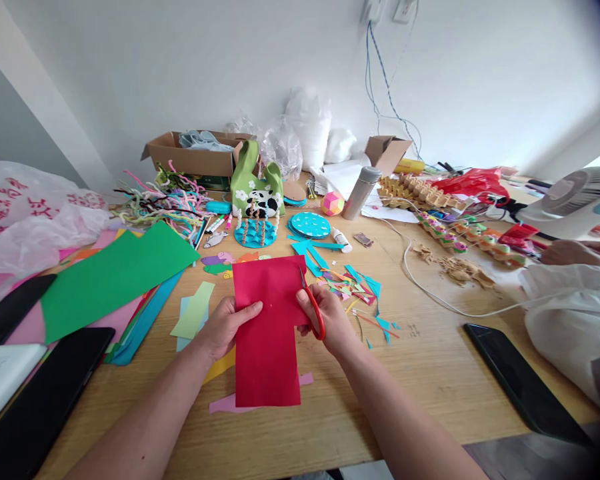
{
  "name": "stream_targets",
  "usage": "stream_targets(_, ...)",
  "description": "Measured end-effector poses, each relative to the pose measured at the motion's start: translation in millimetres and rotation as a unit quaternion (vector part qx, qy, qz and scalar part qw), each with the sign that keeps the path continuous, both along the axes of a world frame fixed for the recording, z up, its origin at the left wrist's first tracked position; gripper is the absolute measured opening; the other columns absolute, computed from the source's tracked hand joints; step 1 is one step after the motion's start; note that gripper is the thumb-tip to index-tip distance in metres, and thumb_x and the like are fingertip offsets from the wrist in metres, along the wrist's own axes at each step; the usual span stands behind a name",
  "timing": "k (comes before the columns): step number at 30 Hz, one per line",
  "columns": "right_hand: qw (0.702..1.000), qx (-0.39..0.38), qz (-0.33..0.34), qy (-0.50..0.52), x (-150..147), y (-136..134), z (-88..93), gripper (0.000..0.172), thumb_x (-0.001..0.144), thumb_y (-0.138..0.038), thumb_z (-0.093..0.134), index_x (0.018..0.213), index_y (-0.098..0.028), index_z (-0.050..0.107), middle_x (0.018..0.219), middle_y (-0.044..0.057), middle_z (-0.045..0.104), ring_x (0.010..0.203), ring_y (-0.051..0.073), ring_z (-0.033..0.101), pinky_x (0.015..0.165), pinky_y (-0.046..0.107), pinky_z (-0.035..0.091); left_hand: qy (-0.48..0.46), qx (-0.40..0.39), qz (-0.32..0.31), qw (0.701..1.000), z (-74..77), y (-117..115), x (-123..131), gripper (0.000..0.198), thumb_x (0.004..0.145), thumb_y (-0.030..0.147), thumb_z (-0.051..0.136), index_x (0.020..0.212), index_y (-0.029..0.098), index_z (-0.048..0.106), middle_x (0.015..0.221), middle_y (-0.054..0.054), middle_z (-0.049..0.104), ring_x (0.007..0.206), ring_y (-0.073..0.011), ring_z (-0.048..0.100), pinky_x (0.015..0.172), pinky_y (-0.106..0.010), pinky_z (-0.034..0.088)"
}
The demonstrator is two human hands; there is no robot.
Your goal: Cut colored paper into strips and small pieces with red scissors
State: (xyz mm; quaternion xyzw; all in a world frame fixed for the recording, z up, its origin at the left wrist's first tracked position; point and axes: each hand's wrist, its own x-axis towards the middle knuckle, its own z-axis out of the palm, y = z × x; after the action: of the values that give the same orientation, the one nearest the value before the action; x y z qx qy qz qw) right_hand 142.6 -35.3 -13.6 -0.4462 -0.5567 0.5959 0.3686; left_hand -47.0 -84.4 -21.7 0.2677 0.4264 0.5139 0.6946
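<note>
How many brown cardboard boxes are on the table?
2: the left box behind the panda bag, the right box beside the silver bottle. More may be hidden.

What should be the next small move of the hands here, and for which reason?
Probably, the right hand should gently close the scissors to cut toward the top edge of the red paper, while the left hand steadies it. A blade lies over the paper's upper right, its tip near that edge, and the left hand grips the opposite side.
</note>
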Motion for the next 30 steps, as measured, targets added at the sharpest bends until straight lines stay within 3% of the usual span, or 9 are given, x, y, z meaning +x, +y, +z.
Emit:
stream_targets(11,1.0,-0.015,-0.003,-0.006,1.4,-0.7,4.1,0.053,0.069,-0.065,0.069,0.068,-0.021,0.038,0.044,-0.009,0.047,0.03,0.009,0.051,0.027,0.014,0.033,-0.003,-0.003,-0.013,1.0,-0.7,0.3,-0.9,0.032,0.072,0.03,0.078,0.1,0.014,0.073,0.095,-0.013,0.076,0.081,-0.0262,0.073,0.071,-0.033,0.056)
stream_targets(18,1.0,0.015,-0.006,0.0,0.8,-0.6,4.2,0.052,0.072,-0.067,0.065,0.068,-0.022,0.04,0.047,-0.006,0.051,0.036,0.011,0.05,0.032,0.021,0.041,-0.003,-0.011,-0.016,1.0,0.9,-1.0,0.1,0.036,0.069,0.03,0.08,0.099,0.013,0.073,0.094,-0.014,0.075,0.081,-0.0275,0.073,0.073,-0.035,0.056)
stream_targets(25,0.998,0.048,-0.036,0.001,1.2,0.6,4.5,0.053,0.07,-0.066,0.067,0.063,-0.021,0.041,0.048,-0.006,0.042,0.04,0.007,0.038,0.036,0.02,0.027,-0.004,-0.016,-0.027,1.0,1.6,-1.6,1.8,0.035,0.068,0.03,0.08,0.097,0.013,0.074,0.092,-0.014,0.076,0.079,-0.0277,0.073,0.072,-0.035,0.056)
stream_targets(30,0.999,0.032,-0.023,-0.003,1.1,-0.8,3.8,0.052,0.072,-0.068,0.064,0.066,-0.022,0.04,0.047,-0.006,0.045,0.036,0.01,0.043,0.034,0.022,0.03,-0.007,-0.018,-0.029,0.999,2.3,-2.1,1.7,0.032,0.069,0.029,0.079,0.097,0.014,0.073,0.091,-0.013,0.076,0.079,-0.0266,0.073,0.07,-0.034,0.057)
